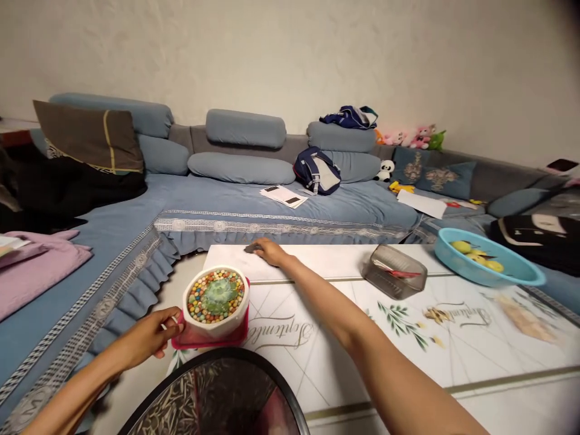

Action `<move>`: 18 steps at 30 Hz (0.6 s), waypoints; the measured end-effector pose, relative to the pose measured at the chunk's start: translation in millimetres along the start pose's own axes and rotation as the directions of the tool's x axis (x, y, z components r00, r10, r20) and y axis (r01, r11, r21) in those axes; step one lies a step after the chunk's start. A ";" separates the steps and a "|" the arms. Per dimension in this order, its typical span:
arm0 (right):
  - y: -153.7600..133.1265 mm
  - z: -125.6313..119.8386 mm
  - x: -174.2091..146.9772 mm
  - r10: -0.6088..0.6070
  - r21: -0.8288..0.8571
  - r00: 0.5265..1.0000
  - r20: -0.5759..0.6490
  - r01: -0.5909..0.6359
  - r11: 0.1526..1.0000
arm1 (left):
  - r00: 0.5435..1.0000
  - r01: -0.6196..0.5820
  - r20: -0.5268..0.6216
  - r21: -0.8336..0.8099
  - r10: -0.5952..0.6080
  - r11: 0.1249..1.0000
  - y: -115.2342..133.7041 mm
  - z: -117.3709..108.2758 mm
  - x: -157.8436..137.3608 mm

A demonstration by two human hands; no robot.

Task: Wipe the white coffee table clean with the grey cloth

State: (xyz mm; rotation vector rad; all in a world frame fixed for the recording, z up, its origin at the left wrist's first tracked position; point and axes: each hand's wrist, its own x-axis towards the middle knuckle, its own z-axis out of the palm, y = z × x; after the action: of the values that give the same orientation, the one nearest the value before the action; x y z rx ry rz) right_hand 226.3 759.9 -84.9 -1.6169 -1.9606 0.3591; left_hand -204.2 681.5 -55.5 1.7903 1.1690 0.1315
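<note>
A white pot (pixel 191 319) holds a green succulent (pixel 221 296) ringed by multicoloured pebbles. It stands on a pink-red tray (pixel 241 338) at the table's left end. My left hand (pixel 147 335) pinches the left edge of that tray between thumb and fingers. My right hand (pixel 270 251) reaches across to the far left edge of the white patterned table (pixel 335 374). Its fingers are closed on a small dark grey object (pixel 252 248), too small to identify, pressed to the tabletop.
Close in front sits a black-rimmed round container (pixel 267 368) with striped seeds. To the right are a grey translucent box (pixel 394 272) with a red-handled item and a blue basin (pixel 507 272) of yellow-green fruit. A blue sofa (pixel 217 193) lines the far side, bearing a backpack (pixel 317 171).
</note>
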 end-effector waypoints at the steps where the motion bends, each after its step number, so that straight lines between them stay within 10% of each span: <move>1: 19.0 -23.4 -24.9 0.063 -0.026 0.997 -0.042 -0.064 0.998 | 1.000 0.005 -0.009 0.006 -0.005 1.000 0.0 0.1 0.3; 7: 83.2 -129.5 -147.7 0.356 -0.118 0.862 -0.361 -0.421 0.899 | 0.999 0.038 0.015 -0.039 -0.037 0.999 -1.1 2.6 -0.6; 11: 53.4 -82.1 -139.9 0.321 -0.113 0.865 -0.387 -0.390 0.914 | 0.999 0.031 -0.011 -0.101 -0.032 0.994 -6.2 8.5 0.8; 15: -4.6 -9.0 -126.5 0.133 -0.069 0.960 -0.247 -0.154 0.986 | 0.996 0.014 -0.086 -0.175 -0.030 0.984 -6.7 11.6 5.4; 18: -26.7 -1.9 -154.5 -0.059 -0.033 0.991 -0.120 0.055 0.998 | 0.988 0.011 -0.151 -0.181 -0.039 0.983 1.7 9.2 16.0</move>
State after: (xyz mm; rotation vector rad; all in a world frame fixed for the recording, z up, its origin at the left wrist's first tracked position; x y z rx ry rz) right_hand 222.7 604.9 -108.1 -1.5600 -1.9247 0.2052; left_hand -189.6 687.4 -65.2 1.6286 1.2471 0.3556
